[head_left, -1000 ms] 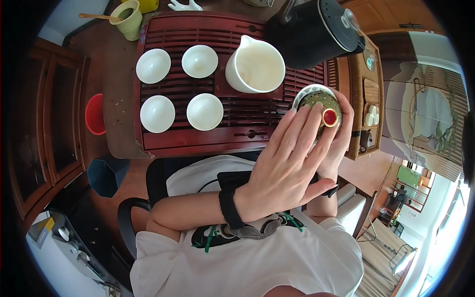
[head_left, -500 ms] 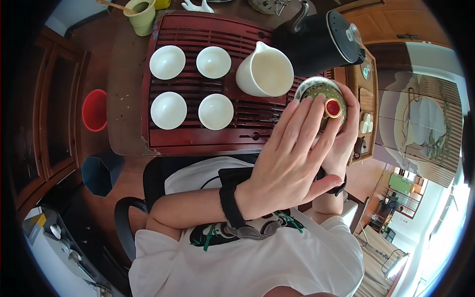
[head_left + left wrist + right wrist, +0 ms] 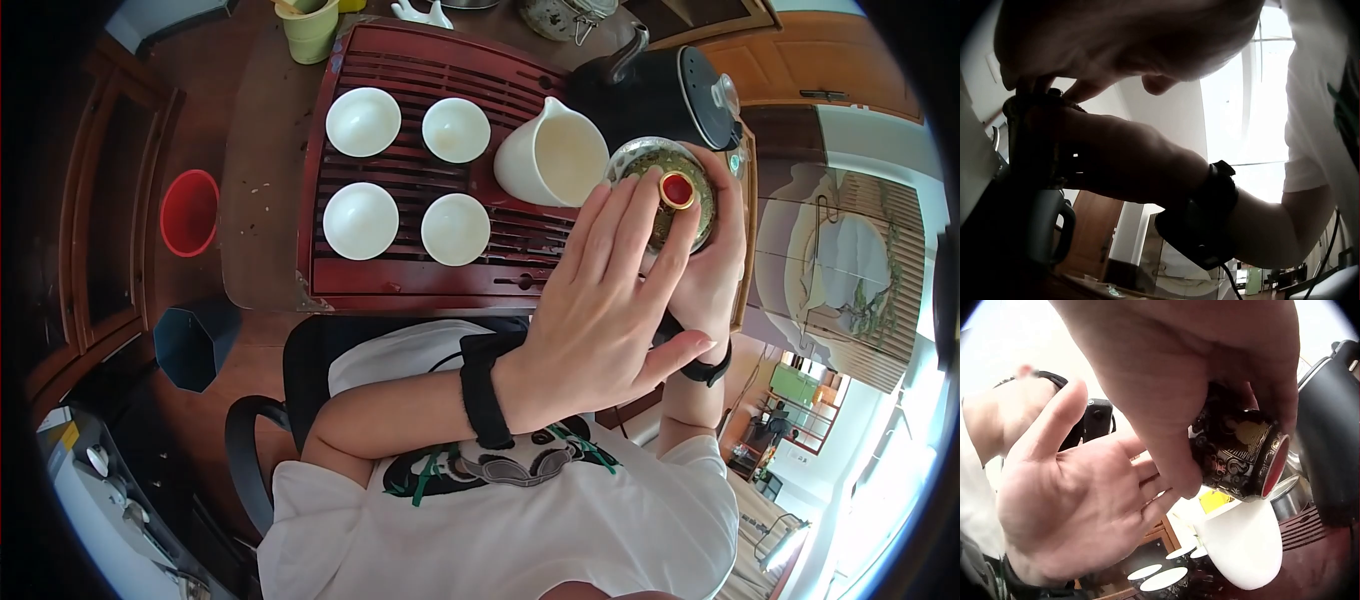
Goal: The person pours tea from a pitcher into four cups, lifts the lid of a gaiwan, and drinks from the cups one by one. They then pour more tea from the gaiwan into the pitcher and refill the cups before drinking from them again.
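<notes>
My right hand (image 3: pixel 712 285) grips a lidded tea cup (image 3: pixel 1235 459), whose dark sides carry gold and silver patterns above a red underside. On its greenish patterned lid is a gold-rimmed knob (image 3: pixel 678 189) with a red centre. My left hand (image 3: pixel 590 320) lies across the top, its straight fingers touching the lid beside the knob. Part of the cup's white rim shows past the fingertips; in the head view its body is mostly hidden. The white pouring pitcher (image 3: pixel 540 160) stands just left of the cup in the head view. The left wrist view is dark, mostly silhouettes.
Several white cups (image 3: pixel 361 220) stand on the slatted red-brown tea tray (image 3: pixel 430 290). A black kettle (image 3: pixel 635 105) is close behind the lidded cup. A green pot (image 3: pixel 314 35) and a glass jar (image 3: pixel 565 22) are at the back. A red bin (image 3: pixel 190 212) stands left.
Both hands have moved the lidded cup a little farther from the body, closer to the pitcher and kettle. The head view has shifted, so the tray appears farther right. Both hands' holds look unchanged.
</notes>
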The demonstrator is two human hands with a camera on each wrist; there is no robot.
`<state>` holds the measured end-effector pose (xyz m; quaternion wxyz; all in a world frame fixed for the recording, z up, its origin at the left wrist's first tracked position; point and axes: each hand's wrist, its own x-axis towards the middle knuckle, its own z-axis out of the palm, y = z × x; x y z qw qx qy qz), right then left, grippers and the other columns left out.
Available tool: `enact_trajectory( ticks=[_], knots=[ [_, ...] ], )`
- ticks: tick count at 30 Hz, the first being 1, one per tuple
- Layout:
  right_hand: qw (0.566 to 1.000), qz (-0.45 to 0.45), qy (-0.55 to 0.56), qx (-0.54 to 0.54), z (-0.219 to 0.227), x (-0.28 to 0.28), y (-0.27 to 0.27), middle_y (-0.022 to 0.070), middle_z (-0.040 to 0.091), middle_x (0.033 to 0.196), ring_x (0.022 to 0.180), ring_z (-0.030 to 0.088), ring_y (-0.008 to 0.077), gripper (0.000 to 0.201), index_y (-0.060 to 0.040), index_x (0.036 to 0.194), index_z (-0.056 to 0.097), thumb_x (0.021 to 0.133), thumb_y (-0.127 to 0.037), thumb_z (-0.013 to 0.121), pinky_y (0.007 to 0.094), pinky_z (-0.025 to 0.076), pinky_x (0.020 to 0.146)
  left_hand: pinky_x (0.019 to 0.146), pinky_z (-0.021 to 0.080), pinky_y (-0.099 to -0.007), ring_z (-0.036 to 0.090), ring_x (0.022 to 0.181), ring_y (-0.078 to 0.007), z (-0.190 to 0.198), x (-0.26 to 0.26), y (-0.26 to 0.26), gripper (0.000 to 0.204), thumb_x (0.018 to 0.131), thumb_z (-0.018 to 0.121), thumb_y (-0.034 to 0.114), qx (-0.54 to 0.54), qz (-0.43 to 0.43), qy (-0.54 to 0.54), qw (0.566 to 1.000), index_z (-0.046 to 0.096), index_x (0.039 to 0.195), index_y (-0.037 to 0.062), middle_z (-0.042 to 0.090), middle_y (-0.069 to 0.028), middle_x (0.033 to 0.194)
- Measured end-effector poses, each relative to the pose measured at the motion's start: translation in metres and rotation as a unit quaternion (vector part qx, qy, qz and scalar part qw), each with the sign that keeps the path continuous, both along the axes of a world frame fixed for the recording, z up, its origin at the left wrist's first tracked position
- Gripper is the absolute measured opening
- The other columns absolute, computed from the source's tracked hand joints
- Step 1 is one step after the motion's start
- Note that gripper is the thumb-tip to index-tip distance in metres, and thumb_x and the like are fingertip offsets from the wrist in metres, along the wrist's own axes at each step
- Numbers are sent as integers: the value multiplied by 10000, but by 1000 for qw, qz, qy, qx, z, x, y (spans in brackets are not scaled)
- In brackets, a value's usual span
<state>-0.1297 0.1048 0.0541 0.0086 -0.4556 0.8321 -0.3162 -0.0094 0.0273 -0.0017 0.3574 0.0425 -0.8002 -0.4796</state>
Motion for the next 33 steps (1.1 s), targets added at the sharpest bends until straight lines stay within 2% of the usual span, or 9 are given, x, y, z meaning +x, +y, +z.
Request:
enact_trajectory(
  ticks=[2,8,9,11,21,24,30,33],
  knots=[
    [1000,-7,0,16,4,-2,-3,113,647,1240,1108,650,196,701,-24,1361,519,757,-76,871,330,525,972,1139,258,-675,326,1382,-537,-4,-4,3,932,906,641,548,29,1,15,999,300,1573,-6,280,-345,1516],
    [998,1,-9,56,17,-4,-15,124,663,1223,1104,670,214,760,-33,1361,513,713,-92,907,339,546,949,1133,252,-687,312,1372,-553,-2,-10,2,916,938,614,547,65,16,26,997,271,1574,-17,269,-350,1504],
    [998,1,-3,66,18,-5,-17,126,665,1220,1105,672,217,766,-33,1357,515,704,-92,912,341,548,947,1133,252,-687,312,1372,-553,-1,-10,1,916,938,614,547,66,18,27,997,271,1574,-17,269,-350,1504],
    [997,4,4,78,20,-6,-19,129,667,1218,1105,674,221,772,-33,1353,517,696,-92,917,343,551,944,1190,218,-641,278,1411,-548,3,-7,-3,914,934,648,477,65,6,19,998,269,1540,-91,258,-398,1505],
    [995,22,11,98,25,-9,-25,148,689,1190,1080,700,261,774,-46,1343,522,681,-94,921,362,559,924,1194,210,-638,268,1413,-542,3,-8,-5,922,925,667,456,80,10,21,997,260,1537,-101,251,-392,1499],
    [994,25,10,102,26,-10,-25,150,691,1187,1083,700,266,772,-50,1342,525,680,-94,919,365,559,922,1134,251,-690,295,1380,-557,1,-10,-3,929,918,673,477,101,23,42,994,257,1566,-43,249,-349,1504],
    [992,23,28,117,33,-6,-31,154,701,1164,1077,703,269,754,-49,1337,533,683,-86,906,366,557,916,1138,247,-680,295,1375,-557,3,-8,-5,923,918,674,468,110,21,45,993,262,1558,-53,242,-345,1503],
    [991,24,34,124,34,-6,-32,155,708,1150,1063,706,274,732,-43,1336,535,697,-81,890,365,556,906,1192,216,-634,274,1403,-543,4,-7,-6,937,922,676,449,94,16,27,995,235,1548,-90,239,-380,1505]
  ],
)
